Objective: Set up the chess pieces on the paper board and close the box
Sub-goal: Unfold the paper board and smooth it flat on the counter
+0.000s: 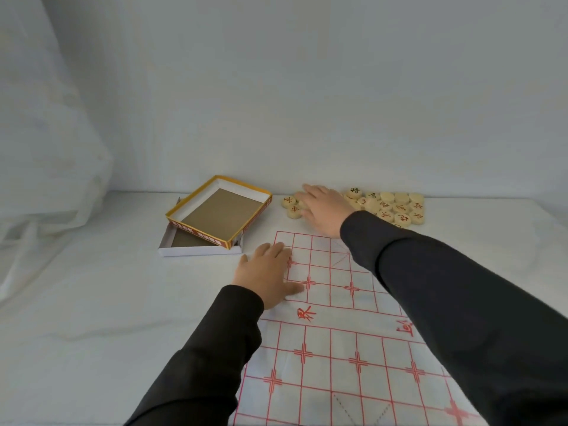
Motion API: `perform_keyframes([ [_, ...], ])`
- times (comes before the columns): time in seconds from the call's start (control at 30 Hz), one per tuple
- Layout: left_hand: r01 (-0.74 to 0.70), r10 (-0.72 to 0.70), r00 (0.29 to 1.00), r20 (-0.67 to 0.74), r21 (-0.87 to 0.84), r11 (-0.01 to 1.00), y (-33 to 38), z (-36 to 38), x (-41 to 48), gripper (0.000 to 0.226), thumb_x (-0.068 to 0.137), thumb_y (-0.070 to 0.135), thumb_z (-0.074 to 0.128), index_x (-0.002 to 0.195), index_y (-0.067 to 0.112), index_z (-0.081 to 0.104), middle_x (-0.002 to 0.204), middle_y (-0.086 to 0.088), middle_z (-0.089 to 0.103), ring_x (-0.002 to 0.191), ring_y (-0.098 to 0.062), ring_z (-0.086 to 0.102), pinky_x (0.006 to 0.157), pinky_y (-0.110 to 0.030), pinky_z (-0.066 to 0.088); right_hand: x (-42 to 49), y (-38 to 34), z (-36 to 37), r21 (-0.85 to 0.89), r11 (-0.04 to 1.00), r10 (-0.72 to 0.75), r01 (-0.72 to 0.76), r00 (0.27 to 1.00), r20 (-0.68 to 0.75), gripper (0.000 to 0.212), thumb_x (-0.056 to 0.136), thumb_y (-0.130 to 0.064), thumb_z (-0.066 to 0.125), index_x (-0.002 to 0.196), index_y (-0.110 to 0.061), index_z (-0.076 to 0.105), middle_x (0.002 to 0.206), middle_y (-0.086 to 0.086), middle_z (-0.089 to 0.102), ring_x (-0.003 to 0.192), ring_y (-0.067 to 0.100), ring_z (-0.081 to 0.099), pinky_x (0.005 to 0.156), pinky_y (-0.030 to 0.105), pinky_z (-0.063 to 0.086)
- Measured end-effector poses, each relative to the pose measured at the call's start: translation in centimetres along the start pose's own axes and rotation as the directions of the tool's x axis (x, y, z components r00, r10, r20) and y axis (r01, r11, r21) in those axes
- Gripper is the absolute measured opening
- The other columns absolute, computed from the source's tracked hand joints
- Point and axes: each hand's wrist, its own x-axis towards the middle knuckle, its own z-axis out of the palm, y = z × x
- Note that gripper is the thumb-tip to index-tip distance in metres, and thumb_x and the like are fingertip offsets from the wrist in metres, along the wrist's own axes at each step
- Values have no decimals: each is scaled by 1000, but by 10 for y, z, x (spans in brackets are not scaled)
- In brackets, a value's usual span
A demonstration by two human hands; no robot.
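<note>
One paper board (338, 348), one box (196, 233) in two halves, left grip (267, 272) wide on board's edge, right grip (322, 210) wide atop heaped chess pieces (399, 207), some twenty showing

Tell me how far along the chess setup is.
Done: the paper board lies unfolded and the pieces sit piled beyond it. In hand: the left hand presses the board's edge, the right hand rests on the pile. Left: no piece stands on the board yet, and the box is open.

Pale wooden pieces (396, 207), thin paper board (338, 348), cardboard box (219, 210), matt
</note>
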Motion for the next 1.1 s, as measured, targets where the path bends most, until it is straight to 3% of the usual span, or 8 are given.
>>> perform_keyframes([
  [0.23,42,-42,999,-3,72,997,8,-3,8,77,82,63,49,144,26,25,151,0,26,139,-24,20,113,-54,18,34,-6,23,-24,998,-64,64,998,-6,43,101,-23,28,143,-17,33,142,9,38,129,28,34,103,39,31],
  [0.43,105,-102,994,-40,94,990,13,2,8,76,83,66,44,144,25,23,150,0,26,139,-25,21,112,-55,17,20,22,34,-129,986,-109,101,992,-57,43,102,-26,27,145,-19,29,146,7,35,132,27,33,106,40,31],
  [0.87,152,-145,985,-93,67,986,22,6,8,73,86,64,41,143,20,28,148,-2,29,136,-24,25,112,-51,22,-25,89,33,-181,983,-9,9,1000,3,47,102,-29,28,148,-23,20,155,4,21,139,23,26,112,41,26],
  [1.0,132,-127,987,-98,49,990,20,5,10,74,86,61,44,144,17,28,153,-3,19,140,-25,16,114,-50,19,-21,83,23,-59,996,73,-74,997,-11,47,102,-28,28,148,-21,23,156,5,20,142,23,21,116,38,19],
  [1.1,108,-104,992,-72,55,993,18,4,13,76,88,59,43,147,17,20,156,-2,9,143,-25,7,115,-50,15,0,46,12,68,997,50,-43,994,-98,45,102,-28,29,147,-18,27,154,9,25,141,26,23,114,37,19],
])
